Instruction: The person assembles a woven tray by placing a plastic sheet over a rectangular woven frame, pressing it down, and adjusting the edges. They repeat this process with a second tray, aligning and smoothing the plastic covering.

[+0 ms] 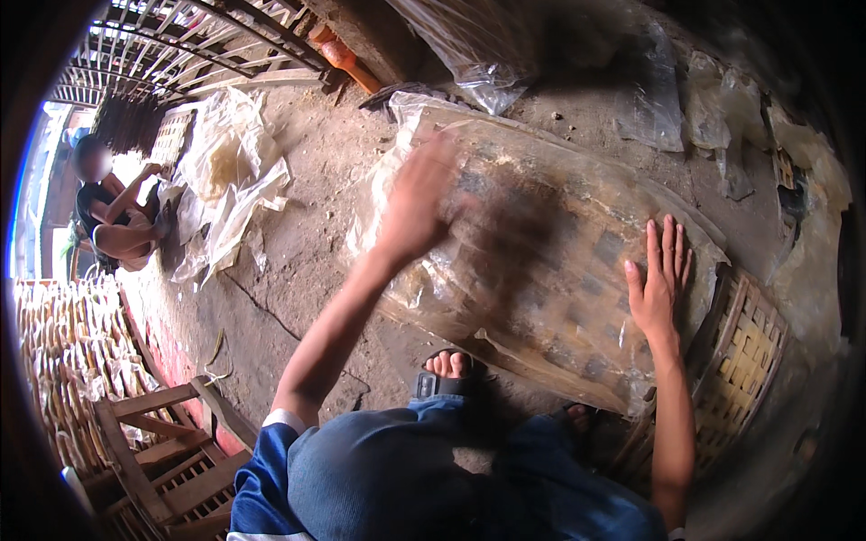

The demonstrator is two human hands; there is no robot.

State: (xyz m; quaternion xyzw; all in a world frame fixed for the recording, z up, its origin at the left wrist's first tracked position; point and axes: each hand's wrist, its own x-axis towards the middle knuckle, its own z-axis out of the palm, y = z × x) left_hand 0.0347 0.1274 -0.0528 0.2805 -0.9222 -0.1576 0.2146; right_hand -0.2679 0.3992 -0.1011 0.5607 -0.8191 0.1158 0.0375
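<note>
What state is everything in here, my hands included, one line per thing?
Left hand: open, motion-blurred over the sheet; contact unclear.
Right hand: open, palm down on the sheet, fingers extended.
Plastic sheet: spread out, wrinkled along its edges.
Woven panel: bare where it shows beyond the sheet.
Loose plastic: crumpled on the ground.
Other person: low down, knees bent.

The plastic sheet (577, 270) lies right of the wooden frame (133, 464).

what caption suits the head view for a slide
Right hand flat on a plastic sheet near a woven panel, left hand blurred over the sheet's other end.
</note>
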